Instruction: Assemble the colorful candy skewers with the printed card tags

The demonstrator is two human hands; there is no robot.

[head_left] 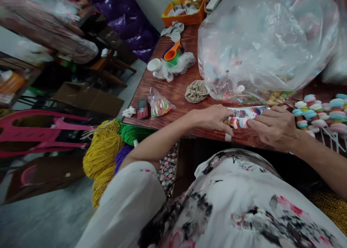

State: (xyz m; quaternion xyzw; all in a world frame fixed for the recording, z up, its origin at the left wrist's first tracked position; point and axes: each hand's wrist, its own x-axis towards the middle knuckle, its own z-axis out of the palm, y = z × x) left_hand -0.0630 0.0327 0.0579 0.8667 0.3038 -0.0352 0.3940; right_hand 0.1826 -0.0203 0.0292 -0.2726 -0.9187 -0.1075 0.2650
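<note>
Near the front edge of the table, a short row of pastel discs (242,123) lies between my two hands, with a printed plastic wrapper (245,112) just behind it. My left hand (217,118) is at the left end, thumb and fingers closing around the end of the wrapper and row. My right hand (277,127) has its fingers curled on the right end of the row; its palm side is hidden. Right of it lies a pile of similar pastel disc skewers (311,112), white sticks pointing toward me.
A big clear plastic bag (260,42) fills the table's back right. Leftward are a coil of rope (196,91), a small bag of colourful pieces (160,107), a white cup (154,65) and an orange tape roll (171,53). Yellow cord bundles (101,150) stand beside the table. Another person is at upper left.
</note>
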